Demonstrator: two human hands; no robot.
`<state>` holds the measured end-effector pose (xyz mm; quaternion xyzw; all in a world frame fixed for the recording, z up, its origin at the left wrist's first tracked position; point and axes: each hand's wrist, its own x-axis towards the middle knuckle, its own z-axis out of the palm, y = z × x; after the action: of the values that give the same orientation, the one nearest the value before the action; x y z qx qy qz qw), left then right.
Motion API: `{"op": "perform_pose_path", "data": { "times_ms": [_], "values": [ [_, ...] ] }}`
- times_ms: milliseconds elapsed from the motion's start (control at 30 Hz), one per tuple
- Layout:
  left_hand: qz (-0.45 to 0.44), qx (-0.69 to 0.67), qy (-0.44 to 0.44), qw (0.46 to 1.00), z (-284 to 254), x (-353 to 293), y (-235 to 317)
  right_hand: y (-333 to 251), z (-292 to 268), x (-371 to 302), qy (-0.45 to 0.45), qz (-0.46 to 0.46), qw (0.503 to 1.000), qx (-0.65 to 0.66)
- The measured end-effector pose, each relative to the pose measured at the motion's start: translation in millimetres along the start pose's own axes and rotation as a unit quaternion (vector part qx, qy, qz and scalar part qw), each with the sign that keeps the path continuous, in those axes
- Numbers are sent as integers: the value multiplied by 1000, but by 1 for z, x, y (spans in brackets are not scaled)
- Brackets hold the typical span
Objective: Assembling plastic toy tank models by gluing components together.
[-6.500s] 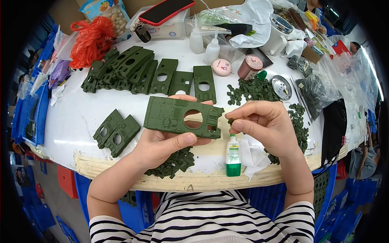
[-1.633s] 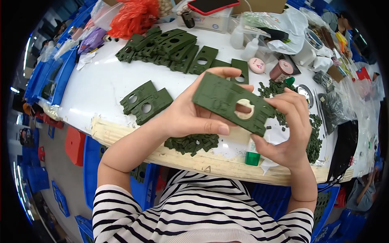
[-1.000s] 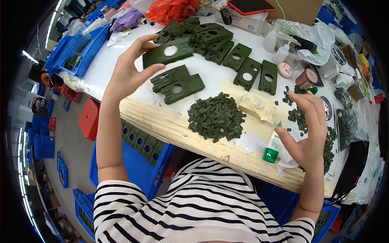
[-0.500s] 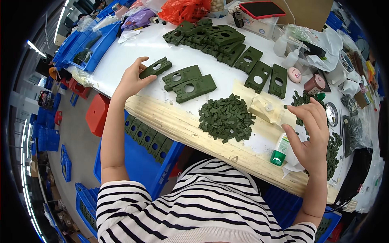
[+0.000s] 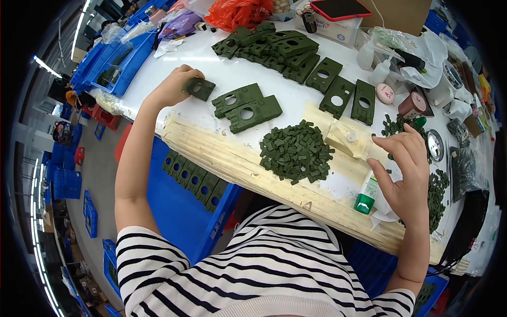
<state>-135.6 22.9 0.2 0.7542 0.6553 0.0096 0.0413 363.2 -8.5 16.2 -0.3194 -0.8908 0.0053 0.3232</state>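
Note:
My left hand (image 5: 177,87) is closed on a dark green plastic model tank hull part (image 5: 202,89) with a round hole, held at the left of the white table. Two similar hull parts (image 5: 247,107) lie side by side just right of it. My right hand (image 5: 404,177) hovers over the table's right side, thumb and index finger apart. A tiny dark piece shows at its index fingertip; whether it touches the finger I cannot tell. Below that hand is a white and green bottle (image 5: 366,195). A heap of small green plastic pieces (image 5: 297,151) lies between the hands.
More hull parts (image 5: 296,45) are stacked at the back, with several laid in a row (image 5: 337,96) to their right. A taped block (image 5: 346,138) sits beside the heap. Below the table edge, a blue crate (image 5: 174,211) holds more hull parts. Bottles, jars and bags crowd the right side.
My left hand has moved slightly left and away from the two lying hull parts, turning the hull part it holds. My right hand has stayed nearly still.

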Motion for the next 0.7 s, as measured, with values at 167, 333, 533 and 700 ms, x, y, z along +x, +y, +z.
{"op": "perform_pose_path", "data": {
  "times_ms": [167,333,533,700],
  "values": [
    [149,168,47,973,5,13,15,1,0,-1,-2,-2,1000,-2],
    [275,263,54,923,6,15,4,0,3,-1,-1,-7,1000,0],
    [51,191,122,973,10,17,10,0,1,-2,-2,-6,1000,-4],
    [-155,-76,47,984,3,9,56,1,5,-1,-8,-10,1000,-2]
  ]
}}
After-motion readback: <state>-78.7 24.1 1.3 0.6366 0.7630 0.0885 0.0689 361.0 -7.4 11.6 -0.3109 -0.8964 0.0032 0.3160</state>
